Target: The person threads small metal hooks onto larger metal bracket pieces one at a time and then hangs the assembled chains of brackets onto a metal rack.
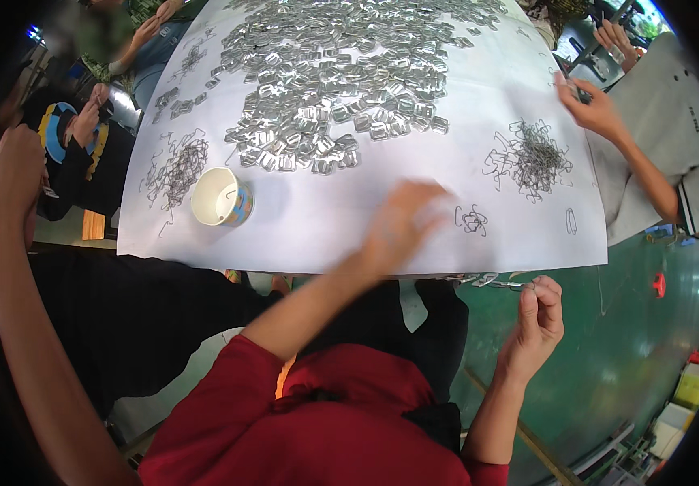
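My left hand [406,227] is over the near part of the white table, smeared by motion, so I cannot see what its fingers do. Just beyond the table's near edge on the right, my right hand [537,316] is closed, thumb and fingers pinching a thin silvery metal piece [515,284]. That piece points left, toward other small metal bits [479,280] along the edge; whether they are joined is unclear. Nearest to my left hand lies a small cluster of bent wire pieces [472,220]. A large heap of flat silvery metal buckles [325,81] spreads over the table's far middle.
A paper cup [221,198] stands at the left beside a pile of bent wires [177,170]. Another wire pile [534,160] lies at the right, near a single wire loop [570,221]. Co-workers' hands [596,109] are busy along both sides of the table [325,243].
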{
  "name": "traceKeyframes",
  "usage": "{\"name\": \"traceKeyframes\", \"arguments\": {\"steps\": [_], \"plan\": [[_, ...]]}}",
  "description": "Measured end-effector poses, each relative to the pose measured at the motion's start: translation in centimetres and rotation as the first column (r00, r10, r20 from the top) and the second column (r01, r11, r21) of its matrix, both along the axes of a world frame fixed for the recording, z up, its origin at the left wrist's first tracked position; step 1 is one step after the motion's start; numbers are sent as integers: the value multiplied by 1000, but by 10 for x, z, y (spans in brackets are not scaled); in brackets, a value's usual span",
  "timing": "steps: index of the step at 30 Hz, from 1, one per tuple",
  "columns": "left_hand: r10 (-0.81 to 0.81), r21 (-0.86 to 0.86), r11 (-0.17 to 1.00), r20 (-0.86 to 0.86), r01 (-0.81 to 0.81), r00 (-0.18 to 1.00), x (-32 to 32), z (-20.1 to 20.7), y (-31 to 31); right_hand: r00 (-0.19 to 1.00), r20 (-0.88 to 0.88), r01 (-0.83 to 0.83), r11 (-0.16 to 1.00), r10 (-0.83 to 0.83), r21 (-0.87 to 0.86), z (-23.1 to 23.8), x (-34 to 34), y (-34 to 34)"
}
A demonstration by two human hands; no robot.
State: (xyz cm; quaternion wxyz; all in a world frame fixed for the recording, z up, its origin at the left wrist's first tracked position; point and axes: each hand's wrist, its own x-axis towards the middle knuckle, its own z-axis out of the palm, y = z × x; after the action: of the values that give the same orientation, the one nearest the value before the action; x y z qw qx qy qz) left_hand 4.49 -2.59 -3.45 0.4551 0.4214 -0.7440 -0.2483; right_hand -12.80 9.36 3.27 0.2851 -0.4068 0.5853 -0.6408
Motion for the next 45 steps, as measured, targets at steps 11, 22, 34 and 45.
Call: {"name": "traceKeyframes", "arguments": {"steps": [11, 22, 34, 45], "plan": [[183, -61, 977, 728, -203, 660, 135, -14, -110, 966, 229, -141, 986, 118, 86, 4, -3, 10], [-144, 567, 745, -377, 351, 915, 8, 40, -24, 917, 337, -252, 965, 214, 73, -6, -11, 9], [-261, 590, 556, -545, 586, 797, -49, 57, 39, 854, 489, -230, 972, 178, 50, -15, -15, 2], [-340, 535, 644, -440, 547, 831, -44, 36, 42, 990, -75, -90, 953, 116, 289, -42, -75, -76]]}}
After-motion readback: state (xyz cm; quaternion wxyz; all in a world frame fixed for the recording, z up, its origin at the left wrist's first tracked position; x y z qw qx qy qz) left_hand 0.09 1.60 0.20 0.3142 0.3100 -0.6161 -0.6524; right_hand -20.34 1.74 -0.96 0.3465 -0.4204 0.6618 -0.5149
